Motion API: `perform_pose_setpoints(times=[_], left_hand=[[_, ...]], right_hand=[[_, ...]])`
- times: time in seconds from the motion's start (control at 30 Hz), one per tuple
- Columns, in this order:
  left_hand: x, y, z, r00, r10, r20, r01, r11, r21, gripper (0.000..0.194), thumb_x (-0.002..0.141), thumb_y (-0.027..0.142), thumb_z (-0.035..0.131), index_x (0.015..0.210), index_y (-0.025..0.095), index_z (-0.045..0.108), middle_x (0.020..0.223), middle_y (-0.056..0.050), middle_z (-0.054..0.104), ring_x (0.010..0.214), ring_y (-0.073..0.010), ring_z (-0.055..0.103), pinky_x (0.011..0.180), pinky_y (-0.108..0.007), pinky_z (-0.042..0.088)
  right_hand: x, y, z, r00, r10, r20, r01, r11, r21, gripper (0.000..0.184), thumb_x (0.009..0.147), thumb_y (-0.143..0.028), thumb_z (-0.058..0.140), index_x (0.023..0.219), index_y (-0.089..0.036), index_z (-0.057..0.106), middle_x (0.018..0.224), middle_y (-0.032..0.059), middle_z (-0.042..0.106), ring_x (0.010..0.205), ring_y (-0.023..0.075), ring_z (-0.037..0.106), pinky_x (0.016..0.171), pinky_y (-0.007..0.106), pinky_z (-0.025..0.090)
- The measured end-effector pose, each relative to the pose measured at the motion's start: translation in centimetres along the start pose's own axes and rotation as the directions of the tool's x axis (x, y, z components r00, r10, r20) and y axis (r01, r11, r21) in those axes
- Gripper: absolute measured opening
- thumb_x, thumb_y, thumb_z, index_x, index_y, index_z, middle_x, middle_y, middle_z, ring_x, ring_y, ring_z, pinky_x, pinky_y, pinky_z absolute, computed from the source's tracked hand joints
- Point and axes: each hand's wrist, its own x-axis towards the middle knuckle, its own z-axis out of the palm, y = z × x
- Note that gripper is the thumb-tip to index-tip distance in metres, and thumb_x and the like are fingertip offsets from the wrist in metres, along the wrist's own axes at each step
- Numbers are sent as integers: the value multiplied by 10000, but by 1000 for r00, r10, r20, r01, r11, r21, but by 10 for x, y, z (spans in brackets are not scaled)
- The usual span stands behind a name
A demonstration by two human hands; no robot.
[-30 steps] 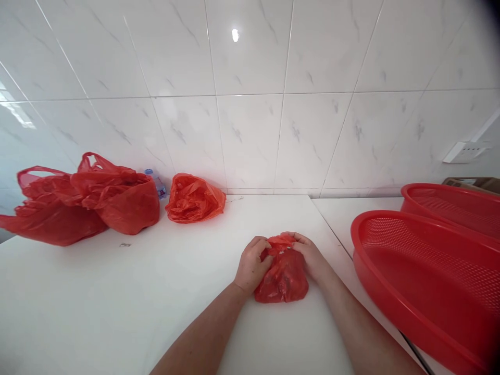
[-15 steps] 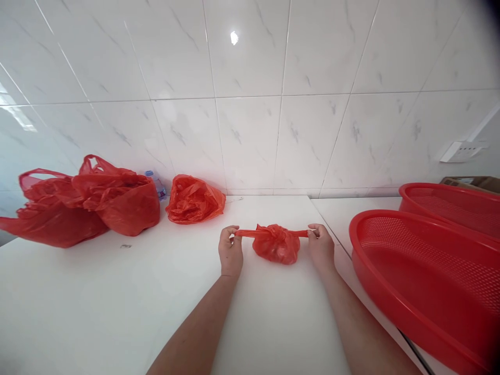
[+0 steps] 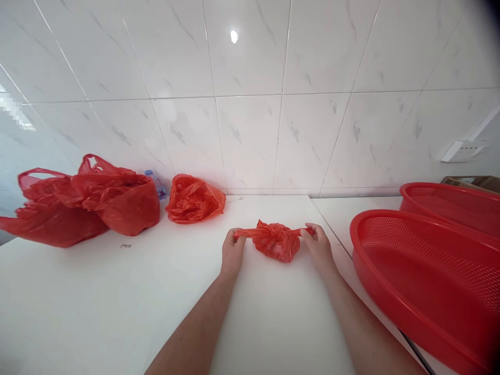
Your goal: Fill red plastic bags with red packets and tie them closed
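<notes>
A small red bag [image 3: 276, 249] sits in front of the person on the white tabletop [image 3: 117, 307], near its right edge and a little out from the back edge. Both hands are closed on it: the left hand [image 3: 233, 253] pinches one twisted end, the right hand [image 3: 319, 246] the other, and the two ends stretch sideways from a gathered, knotted-looking top. Over at the back left corner I see two bulging red bags [image 3: 128, 208] side by side, then a bottle [image 3: 160, 188] and a crumpled red bag [image 3: 195, 200] along the back edge. Red baskets [image 3: 422, 276] stand by the right edge.
</notes>
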Motion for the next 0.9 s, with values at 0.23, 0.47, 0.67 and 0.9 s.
perform_pose_setpoints(times=[0.23,0.47,0.67,0.9], left_hand=[[-10,0,10,949,132,285,-128,991,-32,715,653,339,737,1295,250,435,1312,-105,472,1192,-261,465,964,-394,406],[-11,-6,9,930,181,321,-224,969,103,907,639,305,750,1404,337,264,1490,-82,181,1343,-312,238,1033,-476,328],[-11,-4,7,932,226,282,-271,954,131,517,865,431,476,1359,326,367,1443,-42,301,1334,-235,277,1075,-421,289],[0,-11,2,979,195,51,-200,973,116,423,909,455,356,1231,252,539,1304,-61,494,1216,-213,444,1038,-386,341]], right_hand=[[-34,-19,28,964,-113,240,95,992,85,855,715,-346,628,1428,-316,156,1159,43,572,1061,216,539,902,383,429],[-53,-24,45,952,-221,214,227,974,-8,782,764,-203,518,1432,-344,139,1249,40,523,1117,218,511,938,412,412],[-52,-23,44,937,-302,176,319,945,-73,651,801,-272,503,1398,-277,245,1233,53,529,1100,218,510,932,408,413],[-35,-20,25,979,-198,50,204,957,-204,253,877,-373,374,974,-238,565,974,21,632,892,192,564,783,331,435]])
